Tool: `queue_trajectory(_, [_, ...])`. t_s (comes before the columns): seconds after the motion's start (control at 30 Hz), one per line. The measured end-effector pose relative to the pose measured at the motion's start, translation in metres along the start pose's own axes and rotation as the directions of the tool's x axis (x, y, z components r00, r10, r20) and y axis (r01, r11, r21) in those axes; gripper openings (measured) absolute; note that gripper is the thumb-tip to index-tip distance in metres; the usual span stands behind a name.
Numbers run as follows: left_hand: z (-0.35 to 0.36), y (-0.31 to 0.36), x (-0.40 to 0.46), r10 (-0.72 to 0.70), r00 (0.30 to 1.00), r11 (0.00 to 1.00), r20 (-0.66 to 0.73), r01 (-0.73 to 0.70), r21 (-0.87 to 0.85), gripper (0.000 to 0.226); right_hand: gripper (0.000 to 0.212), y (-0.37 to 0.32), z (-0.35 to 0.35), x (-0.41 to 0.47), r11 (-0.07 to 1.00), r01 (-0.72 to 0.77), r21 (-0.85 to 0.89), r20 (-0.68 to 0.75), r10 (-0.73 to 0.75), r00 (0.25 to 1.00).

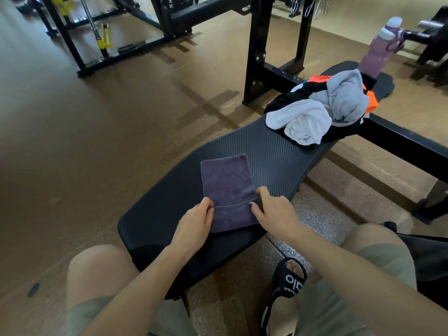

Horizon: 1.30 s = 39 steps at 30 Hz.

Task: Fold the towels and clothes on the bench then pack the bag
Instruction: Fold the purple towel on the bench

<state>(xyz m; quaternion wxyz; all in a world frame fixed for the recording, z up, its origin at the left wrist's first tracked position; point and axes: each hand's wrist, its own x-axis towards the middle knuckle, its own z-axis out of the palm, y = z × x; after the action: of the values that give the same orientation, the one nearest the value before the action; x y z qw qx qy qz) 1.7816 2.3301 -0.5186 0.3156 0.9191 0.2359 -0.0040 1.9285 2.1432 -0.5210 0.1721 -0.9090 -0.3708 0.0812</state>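
Observation:
A purple towel (226, 180) lies partly folded on the near end of the black bench (278, 161). My left hand (194, 223) pinches the folded edge at its left side. My right hand (274, 210) pinches the same edge at its right side. Farther along the bench sits a loose heap of clothes: a white towel (303, 126), a grey garment (344, 98), and black and orange pieces (371, 103). A dark bag (429, 258) shows at the right edge beside my knee, mostly out of frame.
A purple water bottle (378, 47) stands at the far end of the bench. A black rack frame (257, 49) rises behind the bench, with more gym machines at the back left. My sandalled foot (288, 282) rests on the floor right of the bench.

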Motion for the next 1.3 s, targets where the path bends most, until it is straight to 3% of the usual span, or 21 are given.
queue_trajectory(0.13, [-0.009, 0.002, -0.006, 0.094, 0.994, 0.994, 0.053, -0.096, 0.044, 0.01, 0.041, 0.012, -0.008, -0.008, 0.984, 0.159, 0.076, -0.013, -0.158, 0.987])
queue_trajectory(0.27, [-0.015, 0.001, -0.009, 0.141, 0.986, 0.989, 0.085, -0.144, 0.029, 0.01, 0.02, 0.019, -0.015, -0.005, 0.967, 0.212, 0.14, 0.05, -0.22, 0.974])
queue_trajectory(0.37, [-0.015, -0.002, -0.01, 0.118, 0.989, 0.993, 0.089, -0.119, -0.001, 0.011, 0.011, 0.021, -0.019, -0.003, 0.969, 0.127, 0.21, 0.103, -0.151, 0.983])
queue_trajectory(0.57, [-0.009, -0.004, 0.002, 0.002, 0.998, 1.0, 0.055, -0.001, -0.029, 0.013, 0.013, 0.015, -0.016, 0.01, 0.927, -0.112, 0.358, 0.194, 0.044, 0.98])
queue_trajectory(0.73, [-0.008, 0.001, 0.01, -0.016, 0.999, 0.997, 0.047, 0.012, 0.079, 0.015, 0.012, 0.009, -0.014, 0.019, 0.976, -0.12, 0.183, 0.266, 0.069, 0.961])
queue_trajectory(0.93, [-0.004, 0.007, 0.018, -0.066, 0.996, 0.976, 0.058, 0.052, 0.213, 0.015, 0.013, 0.008, -0.011, 0.022, 0.983, -0.146, 0.11, 0.247, 0.115, 0.962])
queue_trajectory(1.03, [0.001, 0.011, 0.019, -0.07, 0.996, 0.962, 0.055, 0.053, 0.267, 0.005, 0.015, 0.002, -0.01, 0.022, 0.987, -0.158, 0.034, 0.235, 0.145, 0.961])
queue_trajectory(1.1, [0.001, 0.013, 0.017, -0.067, 0.997, 0.925, 0.049, 0.044, 0.378, 0.018, 0.017, -0.001, -0.008, 0.019, 0.991, -0.13, -0.009, 0.205, 0.129, 0.97])
queue_trajectory(1.13, [0.001, 0.014, 0.016, -0.041, 0.998, 0.882, 0.044, 0.015, 0.471, 0.032, 0.02, -0.001, -0.008, 0.017, 0.995, -0.086, -0.039, 0.127, 0.091, 0.988])
queue_trajectory(1.2, [0.0, 0.016, 0.014, 0.088, 0.995, 0.765, 0.052, -0.102, 0.636, 0.056, 0.033, 0.002, -0.004, 0.011, 0.958, 0.117, -0.261, -0.031, -0.129, 0.991])
queue_trajectory(1.3, [0.0, 0.017, 0.011, 0.318, 0.928, 0.616, 0.193, -0.357, 0.702, 0.055, 0.031, 0.004, -0.001, 0.009, 0.828, 0.35, -0.438, -0.008, -0.393, 0.919])
